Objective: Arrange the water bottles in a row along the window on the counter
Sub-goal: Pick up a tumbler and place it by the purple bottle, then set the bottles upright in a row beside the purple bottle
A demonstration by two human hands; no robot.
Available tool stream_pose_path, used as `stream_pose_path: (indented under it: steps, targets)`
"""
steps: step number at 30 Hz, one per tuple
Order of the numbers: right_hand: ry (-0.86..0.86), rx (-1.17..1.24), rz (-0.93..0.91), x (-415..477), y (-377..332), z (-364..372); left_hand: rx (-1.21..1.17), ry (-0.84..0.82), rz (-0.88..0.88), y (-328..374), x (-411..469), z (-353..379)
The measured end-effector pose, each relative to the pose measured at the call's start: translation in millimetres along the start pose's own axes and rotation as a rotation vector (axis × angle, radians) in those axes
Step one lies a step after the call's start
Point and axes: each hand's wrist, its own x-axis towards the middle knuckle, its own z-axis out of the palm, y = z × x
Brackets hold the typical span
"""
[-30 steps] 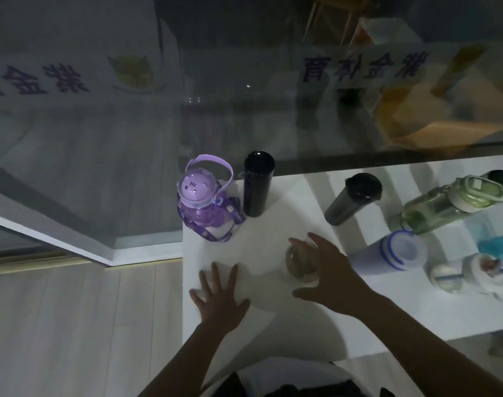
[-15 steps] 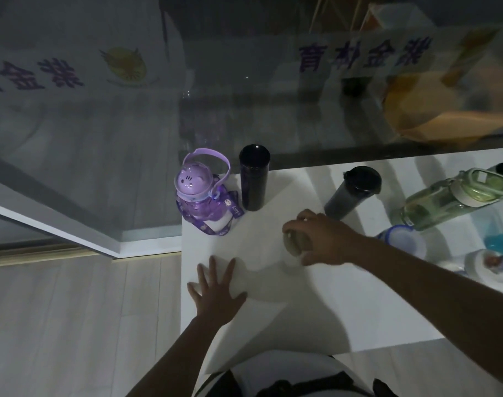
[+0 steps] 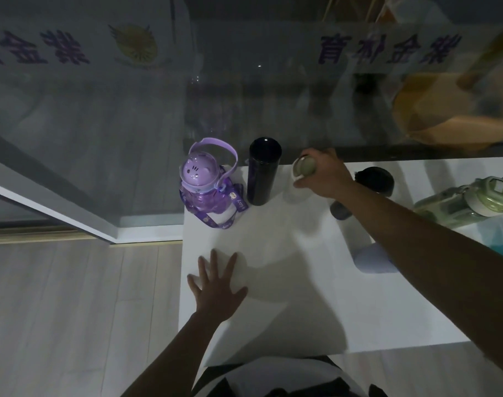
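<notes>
A purple cat-lid bottle (image 3: 206, 184) and a tall black flask (image 3: 263, 170) stand side by side by the window at the counter's left end. My right hand (image 3: 322, 174) grips a white bottle with an olive-green lid (image 3: 303, 167) by its top, upright, just right of the black flask near the glass. My left hand (image 3: 217, 283) lies flat with fingers spread on the white counter (image 3: 287, 282). A dark tumbler (image 3: 374, 181), a green bottle (image 3: 462, 206) and a pale bottle with a lilac lid (image 3: 373, 260) sit to the right, partly behind my forearm.
The glass window (image 3: 273, 96) runs along the counter's far edge. The counter's left edge drops to a wooden floor (image 3: 73, 310). A teal object (image 3: 502, 246) shows at the right border. The scene is dim.
My right hand closed on the olive-lidded bottle mid-counter and carried it toward the window, beside the black flask. My left hand stayed flat on the counter.
</notes>
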Motion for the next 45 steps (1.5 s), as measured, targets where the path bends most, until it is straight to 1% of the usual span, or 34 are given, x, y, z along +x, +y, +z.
stream_pose_path:
  steps: [5,11,16,22,26,28,33,35,38,40,45]
  targets:
    - [0.005,0.000,0.044,8,0,11,-0.017,-0.003,0.005,0,1,0]
    - [0.013,-0.018,0.053,9,2,17,-0.029,-0.007,0.001,-1,1,2]
    - [-0.020,-0.029,0.057,8,0,14,-0.040,-0.007,0.005,-1,1,2]
    - [-0.096,-0.084,0.047,-1,-8,-3,-0.029,0.000,-0.003,1,1,0]
    - [-0.047,-0.002,0.019,-19,-8,-32,-0.040,0.013,0.002,12,-1,-2]
    - [-0.013,0.031,-0.011,-32,0,-50,-0.042,0.020,0.049,21,-2,-3]
    - [0.108,-0.055,0.000,-62,48,-77,-0.032,0.002,0.133,46,-1,2]
    - [0.083,-0.152,0.016,-67,73,-78,-0.017,-0.001,0.137,56,-1,8]
    - [-0.014,-0.157,0.042,-67,102,-72,-0.006,0.015,0.115,71,-7,14]
    - [-0.035,-0.122,-0.003,-64,116,-67,-0.010,0.031,0.087,80,-12,18]
    - [-0.003,-0.065,-0.130,-54,129,-64,-0.036,0.065,0.011,94,-26,34]
